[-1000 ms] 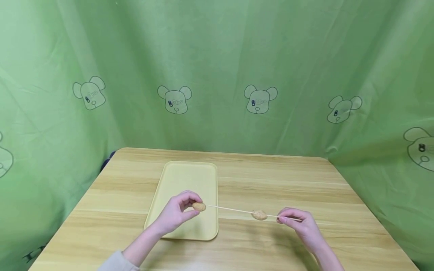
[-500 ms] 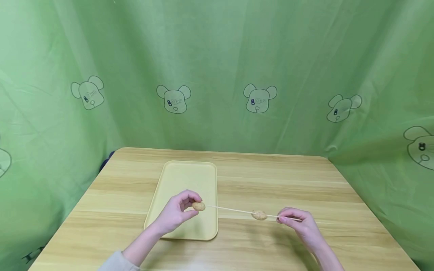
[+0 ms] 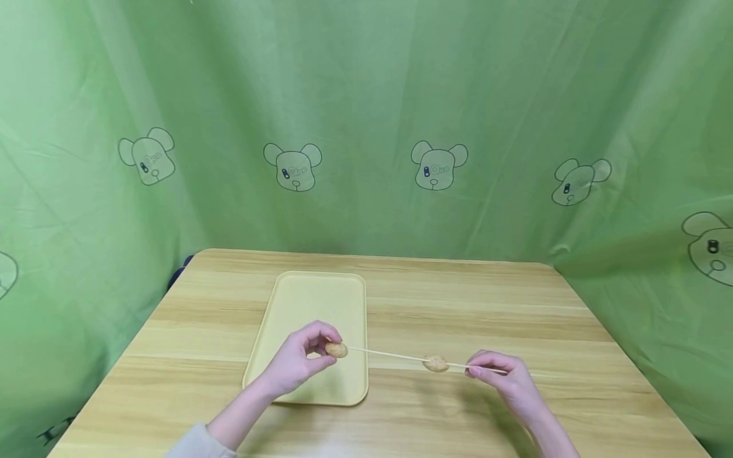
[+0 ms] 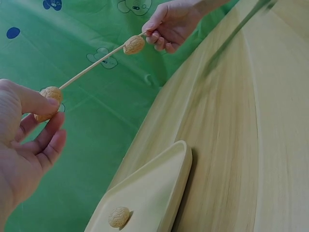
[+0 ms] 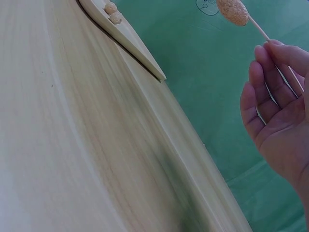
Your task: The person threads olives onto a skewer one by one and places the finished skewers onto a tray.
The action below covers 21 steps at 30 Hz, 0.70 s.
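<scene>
My left hand (image 3: 298, 357) pinches a tan, wrinkled oval ball (image 4: 48, 104) between thumb and fingertips, above the tray (image 3: 361, 381). From the right, a thin wooden skewer (image 3: 389, 353) reaches that ball's side; whether its tip has entered cannot be told. A second tan ball (image 3: 436, 364) is threaded on the skewer, closer to my right hand (image 3: 506, 376). Thumb and fingers of the right hand pinch the skewer just behind this ball. The balls look like food, but their exact kind is unclear.
Two more tan balls (image 5: 115, 18) lie on the tray in the right wrist view; the left wrist view shows one loose ball (image 4: 119, 217) there. The wooden table (image 3: 458, 305) extends right of the tray. A green curtain (image 3: 366, 83) with bear heads surrounds it.
My right hand, with the skewer and its threaded ball, has shifted slightly left, closing the small gap to the other ball. The left hand keeps practically the same place.
</scene>
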Each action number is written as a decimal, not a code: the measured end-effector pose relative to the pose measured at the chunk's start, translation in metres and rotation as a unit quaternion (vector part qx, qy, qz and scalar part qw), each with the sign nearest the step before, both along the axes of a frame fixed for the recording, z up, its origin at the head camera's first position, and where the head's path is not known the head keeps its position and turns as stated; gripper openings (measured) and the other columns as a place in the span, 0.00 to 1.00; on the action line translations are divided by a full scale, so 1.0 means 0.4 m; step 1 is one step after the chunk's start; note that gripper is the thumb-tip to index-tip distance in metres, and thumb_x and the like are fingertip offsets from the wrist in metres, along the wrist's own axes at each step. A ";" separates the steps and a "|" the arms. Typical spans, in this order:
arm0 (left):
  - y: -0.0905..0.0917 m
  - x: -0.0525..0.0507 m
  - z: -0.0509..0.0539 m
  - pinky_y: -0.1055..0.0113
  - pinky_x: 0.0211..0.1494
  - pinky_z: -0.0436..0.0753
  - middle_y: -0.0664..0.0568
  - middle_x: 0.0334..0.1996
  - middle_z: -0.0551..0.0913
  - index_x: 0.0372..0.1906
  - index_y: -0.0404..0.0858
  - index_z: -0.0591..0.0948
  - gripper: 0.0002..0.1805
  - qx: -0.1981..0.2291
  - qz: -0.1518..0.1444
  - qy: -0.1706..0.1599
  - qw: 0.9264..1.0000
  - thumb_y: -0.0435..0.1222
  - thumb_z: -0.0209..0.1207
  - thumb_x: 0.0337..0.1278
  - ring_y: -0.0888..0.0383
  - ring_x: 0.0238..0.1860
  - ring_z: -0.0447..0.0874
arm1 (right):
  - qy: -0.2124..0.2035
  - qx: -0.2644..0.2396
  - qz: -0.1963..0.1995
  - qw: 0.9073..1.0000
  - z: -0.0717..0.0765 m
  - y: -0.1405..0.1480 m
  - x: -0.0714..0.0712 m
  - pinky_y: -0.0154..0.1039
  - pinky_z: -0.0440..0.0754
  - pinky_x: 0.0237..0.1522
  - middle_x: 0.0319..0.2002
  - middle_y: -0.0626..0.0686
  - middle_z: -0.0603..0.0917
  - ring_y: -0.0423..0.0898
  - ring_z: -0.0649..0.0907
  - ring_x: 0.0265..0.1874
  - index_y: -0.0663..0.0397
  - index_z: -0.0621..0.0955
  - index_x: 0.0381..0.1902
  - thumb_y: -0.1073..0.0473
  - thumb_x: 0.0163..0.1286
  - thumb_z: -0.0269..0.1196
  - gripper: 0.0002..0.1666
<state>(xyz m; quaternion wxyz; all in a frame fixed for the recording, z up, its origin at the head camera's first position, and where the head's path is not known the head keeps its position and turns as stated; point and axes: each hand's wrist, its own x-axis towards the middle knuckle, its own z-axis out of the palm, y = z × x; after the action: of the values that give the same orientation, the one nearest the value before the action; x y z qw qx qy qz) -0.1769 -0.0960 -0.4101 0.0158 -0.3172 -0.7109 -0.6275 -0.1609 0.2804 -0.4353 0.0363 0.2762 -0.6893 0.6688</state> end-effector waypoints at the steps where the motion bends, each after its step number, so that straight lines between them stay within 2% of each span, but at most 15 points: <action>1: 0.000 0.001 0.000 0.70 0.40 0.78 0.42 0.38 0.77 0.40 0.30 0.75 0.15 -0.002 0.003 0.001 1.000 0.20 0.59 0.44 0.63 0.35 0.76 | 0.001 0.001 -0.001 1.000 0.001 -0.001 0.001 0.31 0.79 0.37 0.34 0.51 0.83 0.39 0.81 0.36 0.62 0.83 0.35 0.81 0.59 0.53 0.16; 6: 0.001 0.001 -0.001 0.70 0.42 0.79 0.41 0.40 0.76 0.40 0.30 0.77 0.12 0.003 0.003 0.010 1.000 0.22 0.60 0.47 0.60 0.37 0.76 | 0.010 0.010 -0.011 1.000 0.004 -0.005 0.005 0.31 0.78 0.38 0.34 0.53 0.83 0.40 0.80 0.35 0.65 0.82 0.35 0.80 0.59 0.54 0.14; 10: 0.001 0.001 -0.002 0.69 0.43 0.79 0.42 0.40 0.76 0.39 0.30 0.79 0.07 0.010 0.016 0.007 1.000 0.27 0.60 0.53 0.56 0.39 0.77 | 0.014 0.018 -0.026 0.999 0.006 -0.009 0.005 0.31 0.78 0.38 0.34 0.52 0.83 0.41 0.80 0.35 0.64 0.83 0.35 0.80 0.59 0.55 0.13; 12: 0.000 0.000 -0.001 0.70 0.43 0.79 0.42 0.40 0.77 0.39 0.30 0.80 0.08 0.007 0.026 0.001 1.000 0.28 0.60 0.54 0.57 0.39 0.77 | 0.014 0.020 -0.026 0.999 0.007 -0.010 0.003 0.31 0.78 0.37 0.34 0.50 0.83 0.41 0.79 0.34 0.63 0.83 0.34 0.79 0.59 0.56 0.13; 18: -0.003 0.000 0.001 0.70 0.44 0.79 0.38 0.39 0.78 0.44 0.25 0.76 0.13 0.001 0.030 -0.027 0.999 0.27 0.60 0.53 0.62 0.37 0.77 | 0.011 0.018 -0.014 1.000 0.006 -0.012 0.000 0.31 0.78 0.37 0.34 0.49 0.83 0.41 0.80 0.34 0.62 0.83 0.35 0.80 0.59 0.55 0.14; 21: -0.004 0.001 0.001 0.71 0.44 0.79 0.37 0.37 0.79 0.42 0.24 0.76 0.12 0.002 0.031 -0.041 0.999 0.27 0.61 0.52 0.62 0.37 0.77 | 0.007 0.018 -0.010 1.000 0.003 -0.014 0.000 0.31 0.78 0.38 0.35 0.49 0.83 0.40 0.80 0.34 0.62 0.83 0.35 0.80 0.58 0.54 0.16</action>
<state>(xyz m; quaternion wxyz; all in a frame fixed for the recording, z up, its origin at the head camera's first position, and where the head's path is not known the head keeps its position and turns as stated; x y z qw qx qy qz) -0.1766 -0.0975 -0.4098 0.0064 -0.2694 -0.7192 -0.6404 -0.1607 0.2749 -0.4340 0.0427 0.2746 -0.7037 0.6539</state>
